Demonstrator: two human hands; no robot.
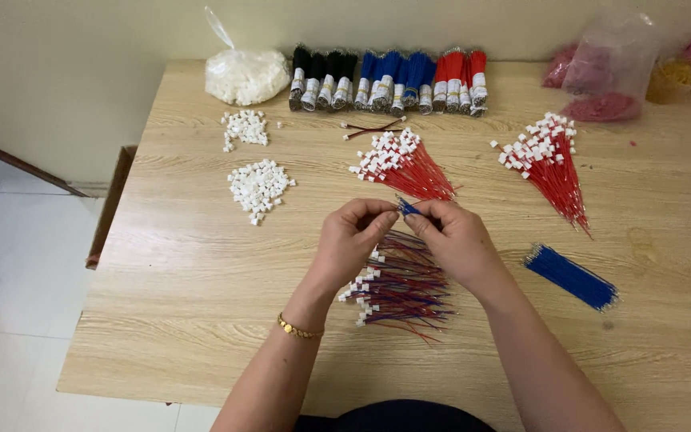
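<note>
My left hand [351, 238] and my right hand [456, 238] meet over the middle of the wooden table [201, 272]. Their fingertips pinch a short blue wire [406, 207] between them. Whether a white connector sits in the left fingers is hidden. Directly under the hands lies a pile of red and blue wires with white connectors [397, 288]. A loose bunch of blue wires [571, 277] lies to the right of my right hand.
Two fans of red wires with white connectors [404, 166] [548, 160] lie further back. Two heaps of white connectors [259, 186] [245, 128] sit at the left. Black, blue and red wire bundles [389, 80] and plastic bags [245, 76] [605, 68] line the back edge.
</note>
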